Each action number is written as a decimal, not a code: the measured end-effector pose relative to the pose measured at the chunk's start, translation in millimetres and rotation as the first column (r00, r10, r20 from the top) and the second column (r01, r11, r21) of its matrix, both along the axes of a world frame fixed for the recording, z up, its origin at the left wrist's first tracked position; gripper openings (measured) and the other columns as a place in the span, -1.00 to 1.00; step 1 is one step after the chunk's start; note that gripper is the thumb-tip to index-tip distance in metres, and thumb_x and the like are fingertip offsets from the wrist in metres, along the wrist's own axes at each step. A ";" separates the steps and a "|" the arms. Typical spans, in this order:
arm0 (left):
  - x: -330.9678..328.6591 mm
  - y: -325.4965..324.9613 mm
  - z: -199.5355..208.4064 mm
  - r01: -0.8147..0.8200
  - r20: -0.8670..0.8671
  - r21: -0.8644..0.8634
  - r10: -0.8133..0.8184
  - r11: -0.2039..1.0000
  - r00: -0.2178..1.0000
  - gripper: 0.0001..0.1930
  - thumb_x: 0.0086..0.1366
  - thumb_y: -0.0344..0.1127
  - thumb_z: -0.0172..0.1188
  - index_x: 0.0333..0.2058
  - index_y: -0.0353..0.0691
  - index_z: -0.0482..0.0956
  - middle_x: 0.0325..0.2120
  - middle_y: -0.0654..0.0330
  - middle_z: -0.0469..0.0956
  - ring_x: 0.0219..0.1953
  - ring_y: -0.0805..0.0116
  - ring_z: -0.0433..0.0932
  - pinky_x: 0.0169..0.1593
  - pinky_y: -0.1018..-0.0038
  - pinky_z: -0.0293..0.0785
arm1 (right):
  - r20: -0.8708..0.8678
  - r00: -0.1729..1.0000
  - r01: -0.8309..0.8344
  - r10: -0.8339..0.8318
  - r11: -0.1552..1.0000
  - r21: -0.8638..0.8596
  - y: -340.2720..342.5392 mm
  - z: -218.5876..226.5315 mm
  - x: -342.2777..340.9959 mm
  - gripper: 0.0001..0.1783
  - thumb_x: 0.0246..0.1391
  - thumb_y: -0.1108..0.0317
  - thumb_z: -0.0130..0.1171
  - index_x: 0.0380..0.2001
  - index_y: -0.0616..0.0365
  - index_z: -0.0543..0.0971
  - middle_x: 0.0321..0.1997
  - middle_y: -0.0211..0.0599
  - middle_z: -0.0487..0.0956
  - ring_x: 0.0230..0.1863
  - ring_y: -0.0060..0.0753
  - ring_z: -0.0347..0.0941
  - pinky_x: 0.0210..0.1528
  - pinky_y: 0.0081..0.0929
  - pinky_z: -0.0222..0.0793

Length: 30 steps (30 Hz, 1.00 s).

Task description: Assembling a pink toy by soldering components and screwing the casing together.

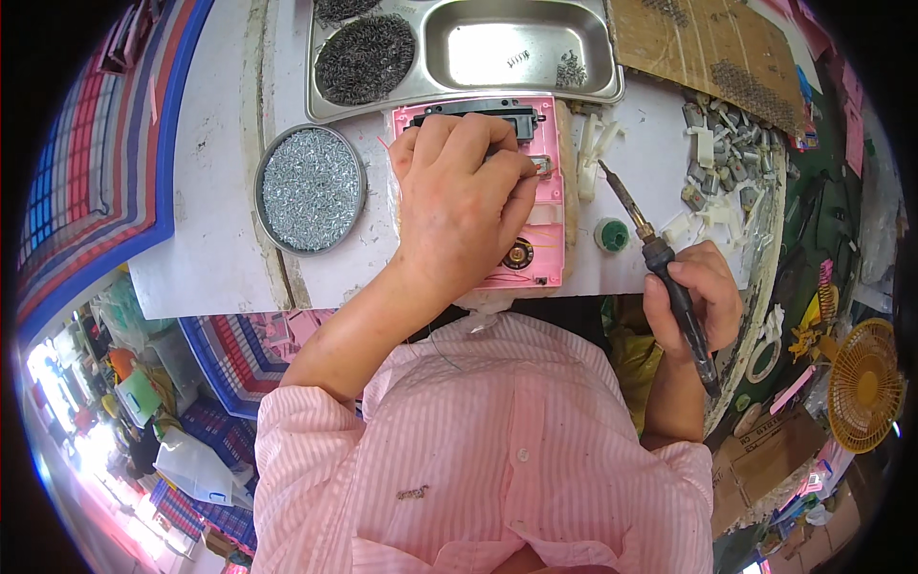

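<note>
Cannot see the middle of the pink casing (550, 194), hidden beneath the left hand (461, 196), nor tell the exact contact of its fingertips (mostly turned down, out of view). Can follow the black part (524, 122) only in pieces, behind the knuckles. Cannot see the stretch of the soldering iron (684, 311) inside the right hand (708, 292). Cannot tell the silvery bits (308, 191) apart, too small. Can see only the lower portions of the metal tray (478, 48) and cardboard sheet (708, 53), cut by the top edge.
</note>
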State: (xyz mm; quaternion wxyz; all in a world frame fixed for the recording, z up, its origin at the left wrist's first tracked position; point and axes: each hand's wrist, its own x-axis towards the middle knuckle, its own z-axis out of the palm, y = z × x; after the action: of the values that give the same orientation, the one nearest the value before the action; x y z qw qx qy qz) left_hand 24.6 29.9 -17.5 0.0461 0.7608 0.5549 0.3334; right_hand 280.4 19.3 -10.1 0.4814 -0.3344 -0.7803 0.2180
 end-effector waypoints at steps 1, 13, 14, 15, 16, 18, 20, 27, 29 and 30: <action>-0.2 -0.1 -0.1 0.001 0.001 0.001 -0.001 1.000 1.000 -0.86 -0.03 -0.34 0.43 -0.44 -0.08 0.67 -0.31 0.33 0.51 -0.21 0.27 0.45 -0.07 0.30 0.21 | -0.003 1.000 0.002 -0.002 1.000 0.004 1.0 0.1 0.2 -0.64 -0.18 0.61 0.40 -0.25 0.24 0.51 -0.62 -0.27 0.48 -0.65 -0.36 0.36 -0.58 -0.49 0.22; 5.6 1.0 -1.0 -0.028 0.009 -0.030 0.029 0.999 1.000 -0.89 0.02 -0.32 0.35 -0.45 -0.09 0.61 -0.32 0.29 0.48 -0.23 0.19 0.42 -0.07 0.21 0.24 | -0.009 0.997 -0.075 0.075 0.996 -0.040 7.2 -7.9 -10.1 -0.61 -0.21 0.60 0.43 -0.24 0.23 0.53 -0.61 -0.30 0.48 -0.64 -0.36 0.37 -0.59 -0.50 0.22; 5.9 1.5 -1.4 -0.030 0.012 -0.028 0.030 0.999 0.999 -0.89 0.02 -0.32 0.35 -0.45 -0.09 0.60 -0.32 0.28 0.48 -0.23 0.18 0.42 -0.08 0.21 0.25 | -0.010 0.997 -0.077 0.077 0.996 -0.044 7.6 -9.1 -11.5 -0.61 -0.22 0.60 0.43 -0.24 0.23 0.53 -0.61 -0.30 0.48 -0.64 -0.36 0.37 -0.59 -0.49 0.22; 6.2 2.0 -1.9 -0.032 0.014 -0.026 0.033 0.999 0.999 -0.89 0.02 -0.33 0.34 -0.46 -0.10 0.59 -0.33 0.28 0.47 -0.23 0.18 0.42 -0.08 0.22 0.26 | -0.012 0.997 -0.080 0.080 0.996 -0.049 7.8 -10.2 -12.6 -0.60 -0.22 0.60 0.43 -0.24 0.22 0.54 -0.61 -0.30 0.48 -0.64 -0.35 0.37 -0.59 -0.49 0.22; 6.2 2.3 -2.4 -0.034 0.017 -0.025 0.034 0.999 0.999 -0.89 0.01 -0.33 0.34 -0.46 -0.10 0.58 -0.33 0.27 0.47 -0.24 0.18 0.42 -0.09 0.22 0.26 | -0.014 0.997 -0.083 0.082 0.995 -0.053 8.0 -11.0 -13.5 -0.60 -0.22 0.60 0.43 -0.24 0.22 0.54 -0.61 -0.30 0.48 -0.64 -0.35 0.37 -0.59 -0.49 0.23; 6.1 3.1 -3.7 -0.034 0.002 -0.015 0.034 0.999 0.999 -0.89 0.01 -0.34 0.33 -0.47 -0.10 0.57 -0.33 0.27 0.47 -0.24 0.18 0.41 -0.09 0.22 0.27 | -0.015 0.996 -0.084 0.083 0.995 -0.051 8.3 -12.1 -15.1 -0.60 -0.22 0.60 0.43 -0.24 0.21 0.53 -0.60 -0.30 0.48 -0.65 -0.35 0.37 -0.59 -0.49 0.23; 5.5 3.7 -4.0 -0.025 -0.007 -0.006 0.025 1.000 1.000 -0.88 -0.02 -0.37 0.35 -0.46 -0.11 0.58 -0.34 0.27 0.46 -0.26 0.18 0.41 -0.13 0.25 0.27 | -0.017 0.996 -0.086 0.085 0.995 -0.054 8.7 -12.8 -16.2 -0.60 -0.22 0.60 0.43 -0.24 0.21 0.53 -0.60 -0.30 0.48 -0.65 -0.35 0.37 -0.59 -0.49 0.23; 3.3 4.3 -3.4 -0.011 -0.010 0.008 0.011 1.000 1.000 -0.85 -0.06 -0.42 0.37 -0.45 -0.12 0.62 -0.35 0.27 0.46 -0.29 0.21 0.40 -0.18 0.30 0.27 | -0.018 0.995 -0.096 0.096 0.994 -0.053 11.4 -13.4 -17.8 -0.60 -0.21 0.60 0.43 -0.24 0.21 0.52 -0.60 -0.30 0.48 -0.64 -0.34 0.38 -0.59 -0.49 0.23; 3.4 3.9 -3.6 -0.017 -0.013 0.006 0.017 1.000 1.000 -0.86 -0.05 -0.39 0.36 -0.46 -0.11 0.60 -0.35 0.28 0.46 -0.28 0.21 0.40 -0.15 0.27 0.27 | -0.021 0.995 -0.099 0.098 0.994 -0.054 11.5 -13.7 -18.2 -0.60 -0.21 0.60 0.43 -0.24 0.21 0.52 -0.60 -0.30 0.48 -0.64 -0.34 0.38 -0.59 -0.49 0.23; 4.1 3.6 -3.9 -0.022 -0.011 0.005 0.022 1.000 1.000 -0.87 -0.03 -0.37 0.36 -0.48 -0.11 0.58 -0.35 0.29 0.46 -0.26 0.20 0.41 -0.12 0.24 0.27 | -0.022 0.995 -0.099 0.098 0.994 -0.055 11.3 -13.6 -18.5 -0.60 -0.21 0.60 0.43 -0.24 0.21 0.52 -0.60 -0.30 0.48 -0.64 -0.34 0.38 -0.59 -0.49 0.23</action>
State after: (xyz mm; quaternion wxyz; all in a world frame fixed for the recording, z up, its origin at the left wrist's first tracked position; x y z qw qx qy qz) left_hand 28.8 33.5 -21.4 0.0374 0.7565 0.5627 0.3311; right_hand 261.9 30.7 -23.6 0.4680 -0.3070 -0.7848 0.2663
